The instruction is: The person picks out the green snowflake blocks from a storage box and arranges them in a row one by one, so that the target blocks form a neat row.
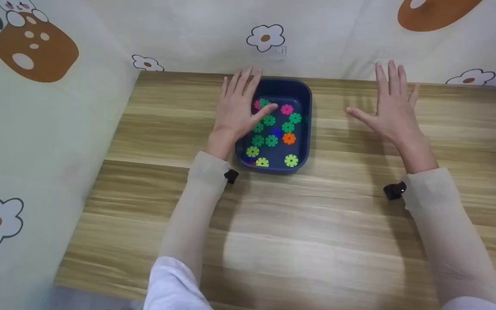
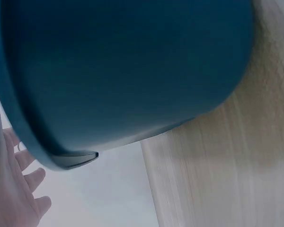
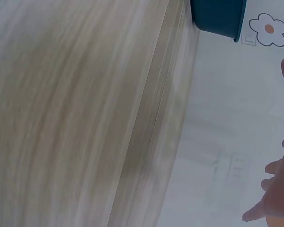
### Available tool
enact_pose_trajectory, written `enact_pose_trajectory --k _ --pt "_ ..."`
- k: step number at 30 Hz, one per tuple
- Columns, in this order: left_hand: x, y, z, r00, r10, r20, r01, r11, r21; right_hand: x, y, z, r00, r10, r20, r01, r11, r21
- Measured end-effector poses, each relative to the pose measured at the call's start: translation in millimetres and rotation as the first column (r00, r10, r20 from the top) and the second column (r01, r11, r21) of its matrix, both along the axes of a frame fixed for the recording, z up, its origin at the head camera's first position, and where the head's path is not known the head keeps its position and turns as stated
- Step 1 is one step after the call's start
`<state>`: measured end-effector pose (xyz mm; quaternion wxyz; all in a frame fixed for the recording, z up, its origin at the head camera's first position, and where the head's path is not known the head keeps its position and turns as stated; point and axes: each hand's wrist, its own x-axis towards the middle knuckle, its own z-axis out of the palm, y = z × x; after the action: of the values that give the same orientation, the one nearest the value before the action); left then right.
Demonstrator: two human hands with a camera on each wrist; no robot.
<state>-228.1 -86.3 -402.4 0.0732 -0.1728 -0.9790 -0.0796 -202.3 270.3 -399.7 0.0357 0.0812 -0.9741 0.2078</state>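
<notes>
Main worry: the left hand [image 1: 237, 104] lies over the left rim of the dark blue, round-cornered rectangular plastic-looking box [image 1: 276, 157], thumb reaching across the inside. Should it drop or sweep sideways, I judge the thumb could hook the rim and tip or twist the box, with nothing bracing the opposite side. The small, notched, flat plastic-looking discs [image 1: 291, 161] (green, yellow-green, pink, orange, blue) lie loose on its floor and would likely slide or spill. Second worry: the small black wrist camera [image 1: 230, 176] on the left cuff sits near the box's front left corner and might knock it. I also lose sight of whatever the left hand covers.

Positions: box near the back edge of the wood-grain tabletop [image 1: 317, 232], partly beneath the left hand, body to that hand's right. Left wrist view shows the hand at the upper rim; contact I cannot confirm. Left fingers straight, thumb spread wide, pinching nothing.

Right hand [image 1: 389, 111]: well apart from the box, to its right, raised above the tabletop, fingers spread, nothing held.
</notes>
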Motion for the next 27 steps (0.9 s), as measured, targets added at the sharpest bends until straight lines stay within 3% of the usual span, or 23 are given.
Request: enact_pose_trajectory --k 27 --pt "23.3 -16.7 -14.8 0.996 -0.066 0.064 0.058 0.991 0.120 -2.6 -35 -7.1 0.997 0.038 -0.064 -0.045 0.993 -0.106"
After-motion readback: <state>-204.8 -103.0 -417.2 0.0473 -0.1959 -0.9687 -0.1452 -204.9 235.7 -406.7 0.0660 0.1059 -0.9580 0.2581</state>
